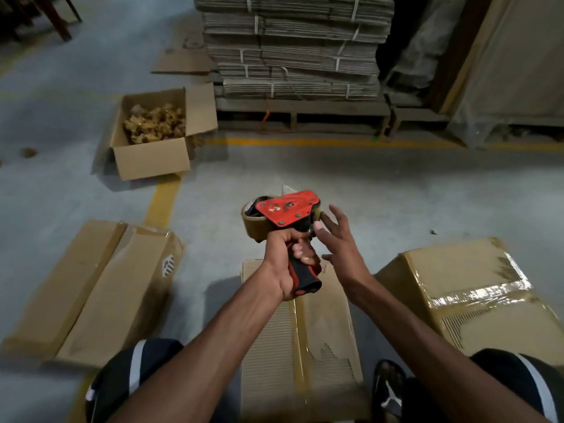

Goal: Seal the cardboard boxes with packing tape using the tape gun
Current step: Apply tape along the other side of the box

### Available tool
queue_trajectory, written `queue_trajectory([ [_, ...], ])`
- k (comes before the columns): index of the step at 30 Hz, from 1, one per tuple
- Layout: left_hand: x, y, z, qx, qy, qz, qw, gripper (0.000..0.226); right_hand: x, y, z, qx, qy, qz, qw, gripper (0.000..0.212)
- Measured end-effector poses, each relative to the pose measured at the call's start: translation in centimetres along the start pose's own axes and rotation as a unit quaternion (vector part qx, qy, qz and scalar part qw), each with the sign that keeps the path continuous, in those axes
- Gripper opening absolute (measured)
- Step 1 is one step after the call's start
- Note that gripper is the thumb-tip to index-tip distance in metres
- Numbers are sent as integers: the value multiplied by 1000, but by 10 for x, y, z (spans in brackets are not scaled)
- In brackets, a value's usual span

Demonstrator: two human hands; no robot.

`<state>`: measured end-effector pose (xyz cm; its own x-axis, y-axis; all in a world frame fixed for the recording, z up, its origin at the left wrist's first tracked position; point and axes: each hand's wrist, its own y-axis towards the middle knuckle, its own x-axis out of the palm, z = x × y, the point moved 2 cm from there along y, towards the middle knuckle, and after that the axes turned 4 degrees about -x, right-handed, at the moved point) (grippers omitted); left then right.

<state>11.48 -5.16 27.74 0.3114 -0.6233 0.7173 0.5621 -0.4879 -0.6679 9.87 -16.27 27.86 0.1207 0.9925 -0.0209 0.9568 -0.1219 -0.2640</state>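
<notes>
Grey warehouse floor (396, 193) with cardboard boxes around – left hand (285, 261) grips the handle of the red tape gun (285, 213), held up above a taped box (305, 346) between the knees – right hand (340, 242) open, fingers spread, just beside the gun

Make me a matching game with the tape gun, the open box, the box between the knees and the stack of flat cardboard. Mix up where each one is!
Things:
1. tape gun
2. open box
3. box between the knees
4. stack of flat cardboard

Places:
A. on a pallet at the back
B. gripped by the left hand
C. on the floor at the left, holding crumpled brown stuff
D. right below the arms, with tape along its middle

Pairs: 1-B, 2-C, 3-D, 4-A
</notes>
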Motion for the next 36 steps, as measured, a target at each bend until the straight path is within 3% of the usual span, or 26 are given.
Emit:
queue_trajectory([
  [5,-9,6,2,-3,8,16,1000,29,3,0,-7,20,-21,-39,999,68],
  [12,-16,-4,10,-7,-5,40,999,25,-2,2,-4,40,-32,-15,999,74],
  [36,-40,-2,4,-89,-23,77,993,25,-18,1,17,113,-73,-1,991,68],
])
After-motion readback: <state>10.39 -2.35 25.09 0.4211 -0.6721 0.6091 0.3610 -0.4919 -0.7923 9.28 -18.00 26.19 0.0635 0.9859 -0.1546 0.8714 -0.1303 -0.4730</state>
